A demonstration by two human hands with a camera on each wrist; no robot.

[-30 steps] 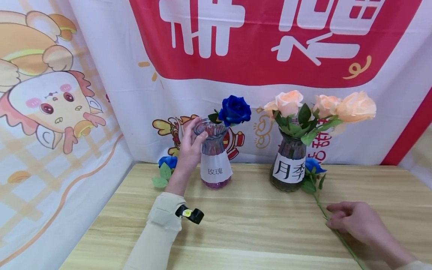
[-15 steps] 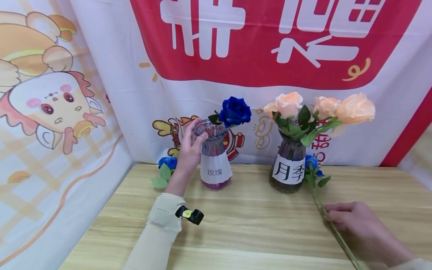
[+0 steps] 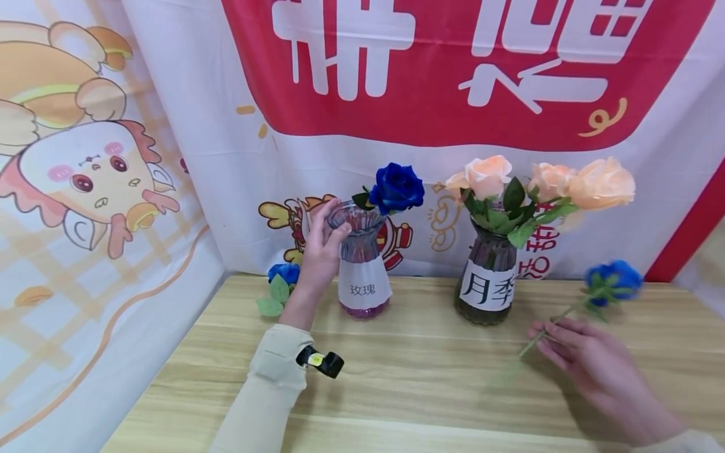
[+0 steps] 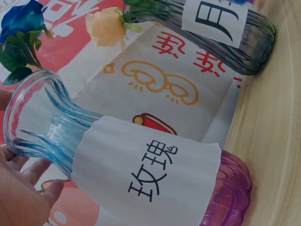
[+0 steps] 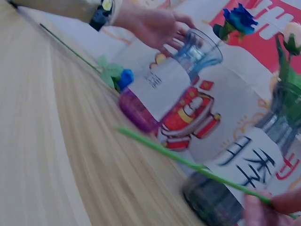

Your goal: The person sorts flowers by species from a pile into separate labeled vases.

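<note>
My left hand (image 3: 320, 261) grips the neck of a clear blue-and-purple glass vase (image 3: 364, 283) with a white paper label, thumb at the rim. One dark blue rose (image 3: 398, 188) stands in this vase, leaning right. My right hand (image 3: 595, 368) pinches the green stem of another blue rose (image 3: 616, 281), raised above the table on the right. Its bloom points up and right and is blurred; the bare stem (image 5: 178, 159) crosses in front of the vases in the right wrist view.
A dark grey glass vase (image 3: 494, 251) with a label holds several peach roses (image 3: 486, 175). Another blue rose (image 3: 283, 274) lies on the wooden table (image 3: 408, 384), partly behind the left forearm. Printed cloth (image 3: 195, 145) hangs behind.
The right hand has picked up the blue rose lying beside the dark vase and turned it, its bloom swinging right and its stem end now pointing left. The left hand stays on its vase.
</note>
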